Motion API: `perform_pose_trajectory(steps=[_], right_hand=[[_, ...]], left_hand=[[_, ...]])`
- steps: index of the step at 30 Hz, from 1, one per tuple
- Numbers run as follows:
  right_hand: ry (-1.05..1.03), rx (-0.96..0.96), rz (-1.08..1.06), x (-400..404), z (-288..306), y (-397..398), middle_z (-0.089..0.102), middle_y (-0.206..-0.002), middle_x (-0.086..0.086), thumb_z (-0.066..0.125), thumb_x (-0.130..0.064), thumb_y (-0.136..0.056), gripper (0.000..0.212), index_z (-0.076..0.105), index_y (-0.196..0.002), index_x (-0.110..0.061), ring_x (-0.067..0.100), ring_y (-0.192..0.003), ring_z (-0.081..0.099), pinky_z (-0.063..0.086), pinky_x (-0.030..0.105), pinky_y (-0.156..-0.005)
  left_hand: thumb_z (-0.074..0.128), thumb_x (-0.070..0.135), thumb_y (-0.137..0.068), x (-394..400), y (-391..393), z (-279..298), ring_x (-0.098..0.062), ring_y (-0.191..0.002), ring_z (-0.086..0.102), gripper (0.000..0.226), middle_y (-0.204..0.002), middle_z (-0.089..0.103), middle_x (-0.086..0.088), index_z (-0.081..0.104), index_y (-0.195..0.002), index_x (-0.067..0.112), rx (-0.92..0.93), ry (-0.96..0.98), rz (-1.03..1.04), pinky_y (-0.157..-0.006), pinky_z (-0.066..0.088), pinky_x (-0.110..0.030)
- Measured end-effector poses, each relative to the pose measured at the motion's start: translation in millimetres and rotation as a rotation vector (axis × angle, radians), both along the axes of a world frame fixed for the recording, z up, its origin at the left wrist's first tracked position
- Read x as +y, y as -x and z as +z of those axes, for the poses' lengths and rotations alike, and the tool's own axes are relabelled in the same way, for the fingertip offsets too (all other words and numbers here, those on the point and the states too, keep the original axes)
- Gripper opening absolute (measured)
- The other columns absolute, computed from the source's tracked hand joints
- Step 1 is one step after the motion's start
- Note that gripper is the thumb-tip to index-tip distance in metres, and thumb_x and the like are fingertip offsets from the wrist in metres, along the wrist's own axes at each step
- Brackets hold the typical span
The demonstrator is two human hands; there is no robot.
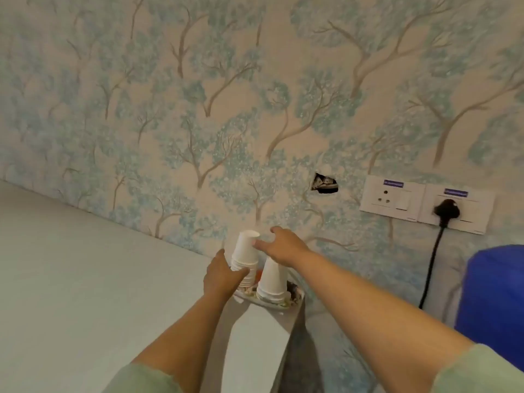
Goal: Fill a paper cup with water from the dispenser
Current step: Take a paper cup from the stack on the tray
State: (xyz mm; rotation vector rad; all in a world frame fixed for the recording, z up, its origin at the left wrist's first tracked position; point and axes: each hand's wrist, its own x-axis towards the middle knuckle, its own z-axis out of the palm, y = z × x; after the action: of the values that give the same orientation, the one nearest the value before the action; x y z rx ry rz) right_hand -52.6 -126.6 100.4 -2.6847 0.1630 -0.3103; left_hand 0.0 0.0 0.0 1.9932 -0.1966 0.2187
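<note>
Two stacks of upside-down white paper cups stand on a patterned plate at the far corner of a white counter. My left hand grips the lower part of the left stack. My right hand touches the top cup of that stack with thumb and fingertips apart around it; the cup is tilted and lifted a little. The right stack stands untouched below my right wrist. A blue water bottle of the dispenser shows at the right edge; its tap is out of view.
Tree-patterned wallpaper covers the wall behind. A socket panel and a second one with a black plug and hanging cable sit at the right. A small hole is in the wall. The white counter stretches left.
</note>
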Motion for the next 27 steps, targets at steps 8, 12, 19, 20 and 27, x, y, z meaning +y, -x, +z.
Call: perform_pose_trajectory(steps=[8, 12, 19, 20, 27], right_hand=[[0.618, -0.108, -0.008, 7.4, -12.3, -87.2, 0.045, -0.135, 0.014, 0.035, -0.067, -0.083, 0.073, 0.04, -0.131, -0.011, 0.033, -0.121, 0.041, 0.036, 0.046, -0.096], [0.647, -0.032, -0.039, 15.2, -12.7, -124.1, 0.046, -0.134, 0.016, 0.028, -0.067, -0.085, 0.073, 0.047, -0.127, -0.009, 0.034, -0.12, 0.04, 0.039, 0.044, -0.088], [0.679, -0.025, -0.147, 19.2, -15.5, -143.9, 0.061, -0.113, 0.017, 0.025, -0.067, -0.086, 0.074, 0.062, -0.101, -0.005, 0.032, -0.1, 0.052, 0.037, 0.034, -0.066], [0.677, -0.011, -0.159, 19.0, -14.8, -144.7, 0.064, -0.106, 0.015, 0.024, -0.068, -0.086, 0.073, 0.063, -0.094, -0.005, 0.029, -0.086, 0.055, 0.037, 0.031, -0.06], [0.581, -0.078, -0.016, 7.3, -26.7, -141.6, 0.061, -0.112, 0.017, 0.028, -0.047, -0.094, 0.054, 0.055, -0.111, -0.003, 0.034, -0.096, 0.057, 0.037, 0.034, -0.067]], left_hand=[[0.081, 0.046, -0.054, -21.6, -79.4, -28.3, -0.032, -0.112, 0.059, 0.088, -0.128, 0.058, -0.007, 0.043, -0.13, 0.024, 0.089, 0.232, -0.167, -0.094, 0.048, -0.054], [0.077, 0.053, -0.048, -30.5, -98.9, -41.6, -0.015, -0.098, 0.061, 0.081, -0.111, 0.064, 0.007, 0.051, -0.121, 0.03, 0.063, 0.275, -0.247, -0.086, 0.052, -0.042], [0.075, 0.05, -0.049, -26.8, -94.3, -40.3, -0.018, -0.101, 0.063, 0.08, -0.113, 0.068, 0.005, 0.051, -0.123, 0.032, 0.041, 0.233, -0.293, -0.091, 0.05, -0.047], [0.075, 0.049, -0.05, -26.2, -93.7, -39.3, -0.019, -0.102, 0.063, 0.079, -0.114, 0.068, 0.004, 0.051, -0.124, 0.031, 0.04, 0.232, -0.294, -0.092, 0.05, -0.048], [0.071, 0.053, -0.048, -28.1, -90.7, -36.8, -0.024, -0.104, 0.061, 0.082, -0.118, 0.064, -0.001, 0.047, -0.122, 0.028, 0.049, 0.177, -0.27, -0.093, 0.048, -0.05]])
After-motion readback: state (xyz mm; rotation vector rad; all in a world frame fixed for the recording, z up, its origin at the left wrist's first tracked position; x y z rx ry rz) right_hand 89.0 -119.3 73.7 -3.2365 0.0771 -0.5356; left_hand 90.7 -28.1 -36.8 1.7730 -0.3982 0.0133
